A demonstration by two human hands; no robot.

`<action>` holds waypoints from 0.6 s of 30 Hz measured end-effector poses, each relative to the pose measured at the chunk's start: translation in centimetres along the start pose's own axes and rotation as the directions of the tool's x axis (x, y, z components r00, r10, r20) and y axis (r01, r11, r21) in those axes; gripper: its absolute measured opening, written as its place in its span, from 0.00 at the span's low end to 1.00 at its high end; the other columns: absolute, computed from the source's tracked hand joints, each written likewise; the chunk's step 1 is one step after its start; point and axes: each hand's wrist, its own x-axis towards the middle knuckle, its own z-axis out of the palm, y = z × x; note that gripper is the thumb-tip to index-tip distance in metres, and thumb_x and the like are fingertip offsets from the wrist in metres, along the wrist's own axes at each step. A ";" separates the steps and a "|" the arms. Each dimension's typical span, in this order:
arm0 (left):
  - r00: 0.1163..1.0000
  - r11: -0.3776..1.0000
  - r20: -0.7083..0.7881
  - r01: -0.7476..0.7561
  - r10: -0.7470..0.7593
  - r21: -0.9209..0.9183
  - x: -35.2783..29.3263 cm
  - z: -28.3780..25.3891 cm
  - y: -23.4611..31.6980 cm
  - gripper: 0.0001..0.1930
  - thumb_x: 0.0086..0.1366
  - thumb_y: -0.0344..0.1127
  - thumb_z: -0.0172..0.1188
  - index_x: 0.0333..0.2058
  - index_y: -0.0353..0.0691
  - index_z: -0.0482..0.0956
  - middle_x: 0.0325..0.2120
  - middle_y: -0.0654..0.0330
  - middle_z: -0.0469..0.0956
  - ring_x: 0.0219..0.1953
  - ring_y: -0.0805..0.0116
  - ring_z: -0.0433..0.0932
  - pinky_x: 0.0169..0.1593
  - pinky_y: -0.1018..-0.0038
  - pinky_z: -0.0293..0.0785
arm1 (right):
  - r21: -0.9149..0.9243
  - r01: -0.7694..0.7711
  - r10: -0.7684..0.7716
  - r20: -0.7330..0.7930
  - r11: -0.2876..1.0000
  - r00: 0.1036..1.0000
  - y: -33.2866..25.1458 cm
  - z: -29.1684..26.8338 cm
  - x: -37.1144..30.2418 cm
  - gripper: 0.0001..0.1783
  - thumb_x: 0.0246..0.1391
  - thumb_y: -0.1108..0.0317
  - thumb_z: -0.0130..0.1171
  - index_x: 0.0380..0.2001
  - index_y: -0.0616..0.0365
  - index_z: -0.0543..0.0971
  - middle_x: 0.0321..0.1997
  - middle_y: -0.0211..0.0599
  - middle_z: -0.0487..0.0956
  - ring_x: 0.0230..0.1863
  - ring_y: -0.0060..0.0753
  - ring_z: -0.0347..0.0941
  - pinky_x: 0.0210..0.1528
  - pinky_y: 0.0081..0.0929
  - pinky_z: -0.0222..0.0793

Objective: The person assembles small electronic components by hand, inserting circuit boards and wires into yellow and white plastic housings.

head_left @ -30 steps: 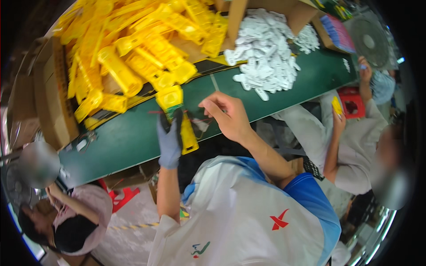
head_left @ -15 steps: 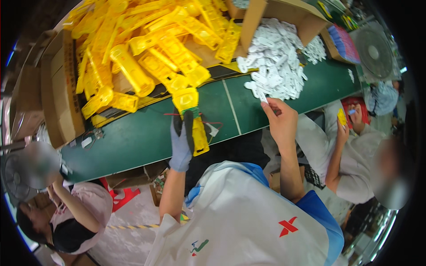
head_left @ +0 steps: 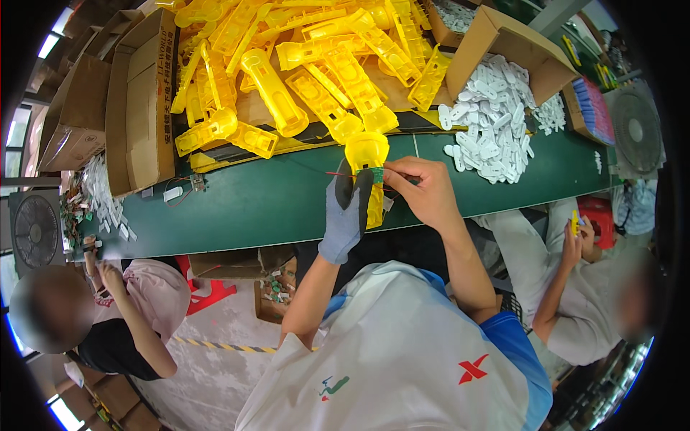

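My left hand (head_left: 346, 215), in a grey glove with dark fingers, grips a yellow plastic housing (head_left: 366, 149) above the table's near edge. A small green circuit board (head_left: 376, 174) sits in the housing, and a red wire sticks out to the left. My bare right hand (head_left: 424, 188) is at the housing's right side, thumb and forefinger pinched together beside the board. What the pinch holds is hidden by the fingers. A heap of small white plastic pieces (head_left: 496, 136) lies to the right of this hand.
Many yellow housings (head_left: 277, 93) are piled on cardboard behind my hands. An open cardboard box (head_left: 140, 115) stands left; another box (head_left: 503, 36) lies tipped behind the white pieces. The green table (head_left: 251, 215) runs across. Co-workers sit at left and right, near fans (head_left: 36, 228).
My right hand has moved left from the white heap, where it pinched a white plastic piece, to the yellow housing. My left hand keeps its grip. The whole view has shifted.
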 end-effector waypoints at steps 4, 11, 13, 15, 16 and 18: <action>0.996 0.997 0.036 0.081 -0.080 -0.001 0.2 0.8 0.8 0.16 0.69 0.35 0.57 0.52 0.36 0.71 0.40 0.60 0.75 0.39 0.75 0.77 0.40 0.77 0.75 | 0.292 -0.250 0.171 0.270 0.923 0.947 0.6 -1.7 1.0 0.12 0.58 0.74 0.60 0.44 0.70 0.81 0.38 0.38 0.84 0.40 0.20 0.79 0.43 0.21 0.76; 0.996 0.996 0.029 0.078 -0.080 0.037 0.7 0.6 -0.1 0.15 0.69 0.35 0.59 0.51 0.35 0.74 0.38 0.61 0.76 0.36 0.78 0.76 0.38 0.79 0.73 | 0.501 -0.240 0.118 0.262 0.831 0.958 2.8 -1.7 1.5 0.14 0.60 0.70 0.60 0.46 0.67 0.82 0.37 0.37 0.84 0.38 0.20 0.80 0.41 0.20 0.76; 0.991 0.991 0.011 0.135 -0.135 -0.009 0.7 0.8 0.2 0.15 0.69 0.36 0.59 0.50 0.35 0.75 0.38 0.62 0.77 0.35 0.78 0.76 0.39 0.79 0.73 | 0.412 -0.287 0.215 0.212 0.865 0.953 3.3 -1.7 1.4 0.15 0.61 0.68 0.61 0.46 0.67 0.81 0.36 0.37 0.84 0.36 0.20 0.80 0.39 0.18 0.76; 0.991 0.991 -0.030 0.129 -0.129 -0.024 0.8 1.1 0.3 0.15 0.69 0.36 0.59 0.50 0.35 0.75 0.37 0.62 0.78 0.35 0.79 0.76 0.39 0.79 0.72 | 0.438 -0.281 0.228 0.170 0.854 0.959 3.2 -1.6 1.5 0.15 0.61 0.67 0.61 0.46 0.66 0.82 0.36 0.37 0.85 0.35 0.20 0.80 0.38 0.18 0.76; 0.990 0.991 -0.066 0.124 -0.127 -0.045 0.9 1.3 0.3 0.15 0.69 0.36 0.59 0.50 0.35 0.75 0.37 0.63 0.78 0.35 0.80 0.75 0.39 0.80 0.72 | 0.458 -0.275 0.247 0.123 0.845 0.961 3.1 -1.5 1.5 0.15 0.61 0.67 0.61 0.46 0.66 0.82 0.36 0.37 0.85 0.34 0.20 0.80 0.36 0.17 0.76; 0.991 0.996 -0.098 0.090 -0.091 -0.009 1.0 1.6 0.7 0.15 0.69 0.35 0.59 0.50 0.35 0.75 0.36 0.62 0.78 0.35 0.79 0.75 0.38 0.80 0.71 | 0.481 -0.254 0.249 0.075 0.839 0.966 2.6 -1.0 1.2 0.14 0.61 0.67 0.60 0.45 0.66 0.82 0.35 0.37 0.85 0.34 0.20 0.80 0.36 0.17 0.76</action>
